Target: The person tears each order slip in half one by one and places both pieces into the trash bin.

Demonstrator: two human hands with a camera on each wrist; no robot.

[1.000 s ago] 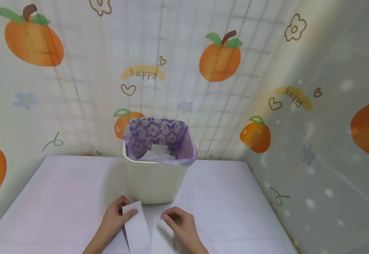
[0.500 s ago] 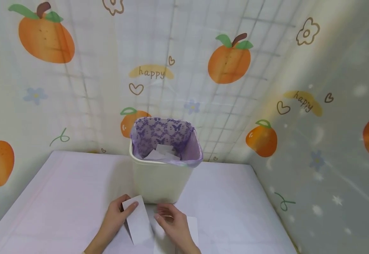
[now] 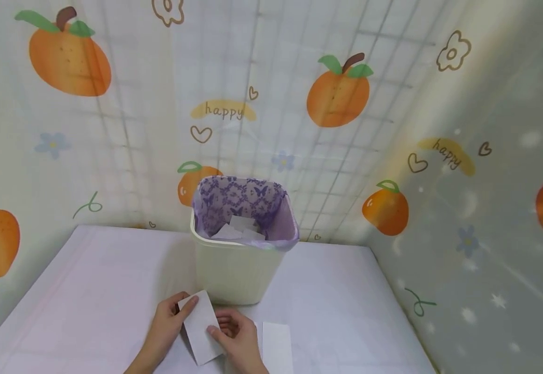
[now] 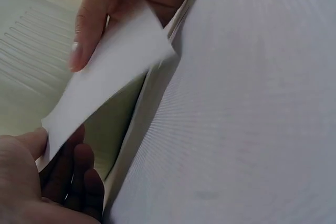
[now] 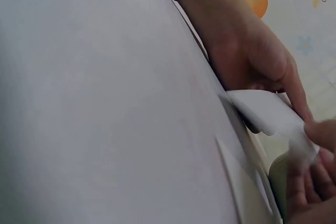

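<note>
A white strip of paper (image 3: 201,332) slants between my two hands in front of the bin. My left hand (image 3: 168,319) pinches its upper left edge, thumb on the front face and fingers behind. At the paper's right edge, my right hand (image 3: 242,337) holds it with the thumb on top. The left wrist view has the paper (image 4: 110,66) slightly bowed between my left hand (image 4: 26,177) and the other hand. In the right wrist view the fingertips of my right hand (image 5: 312,187) are blurred at the paper's end.
A cream bin (image 3: 236,275) with a purple patterned liner (image 3: 238,195) stands just beyond my hands, with white paper pieces (image 3: 240,228) inside. Another white strip (image 3: 277,348) lies on the pale table (image 3: 336,311) to the right. A fruit-printed curtain (image 3: 262,67) hangs behind.
My right hand has moved left, from beside the paper onto its right edge. The left hand keeps its grip. The strip on the table is now more exposed.
</note>
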